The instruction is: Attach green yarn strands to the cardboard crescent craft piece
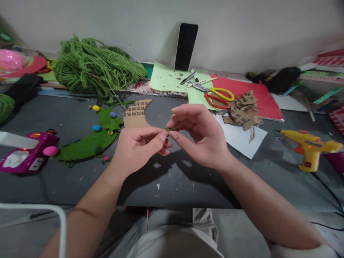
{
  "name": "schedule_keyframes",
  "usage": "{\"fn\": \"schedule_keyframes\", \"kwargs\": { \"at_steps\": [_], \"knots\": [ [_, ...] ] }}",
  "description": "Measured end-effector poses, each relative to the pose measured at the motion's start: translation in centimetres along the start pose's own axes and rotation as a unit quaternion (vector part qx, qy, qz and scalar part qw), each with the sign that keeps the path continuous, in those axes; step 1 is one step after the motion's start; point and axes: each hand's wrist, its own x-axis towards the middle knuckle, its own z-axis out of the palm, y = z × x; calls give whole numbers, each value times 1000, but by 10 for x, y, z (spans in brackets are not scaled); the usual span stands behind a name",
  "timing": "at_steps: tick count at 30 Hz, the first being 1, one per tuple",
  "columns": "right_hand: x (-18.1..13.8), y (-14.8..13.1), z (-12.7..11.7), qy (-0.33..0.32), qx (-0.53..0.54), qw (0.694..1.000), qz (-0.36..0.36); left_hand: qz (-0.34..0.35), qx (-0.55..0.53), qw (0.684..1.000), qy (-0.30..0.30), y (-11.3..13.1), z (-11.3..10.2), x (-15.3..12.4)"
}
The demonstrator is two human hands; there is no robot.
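In front of my chest, above the dark table (172, 182), my left hand (137, 147) and my right hand (204, 138) meet at the fingertips. Both pinch a small piece of green yarn (168, 129), mostly covered by the fingers. Behind my left hand lies a crescent-shaped piece of printed cardboard (134, 116). To its left is a green crescent (83, 148) decorated with coloured pompoms and a green star shape (114, 123).
A big heap of green yarn (94, 70) sits at the back left. A phone (186, 46) leans on the wall. Scissors (217, 97) and cardboard scraps (243, 111) lie back right. A yellow glue gun (309, 145) stands at right, a purple power socket (29, 150) at left.
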Motion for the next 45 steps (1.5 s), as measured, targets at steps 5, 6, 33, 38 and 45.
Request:
{"fn": "schedule_keyframes", "kwargs": {
  "at_steps": [5,6,33,38,45],
  "knots": [
    [1,0,-1,7,7,1000,6,13,-7,1000,-5,-3,-1,-2],
    [1,-1,-1,9,7,1000,7,15,-10,1000,-4,-4,0,-2],
    [-1,-5,1,17,42,999,-7,-18,-55,998,-26,1,-1,-3],
    [0,-6,1,16,45,999,-12,-25,-75,996,-32,1,-2,-3],
    [-1,-5,0,16,15,1000,0,-24,-70,997,-20,3,0,-3]
  ]
}}
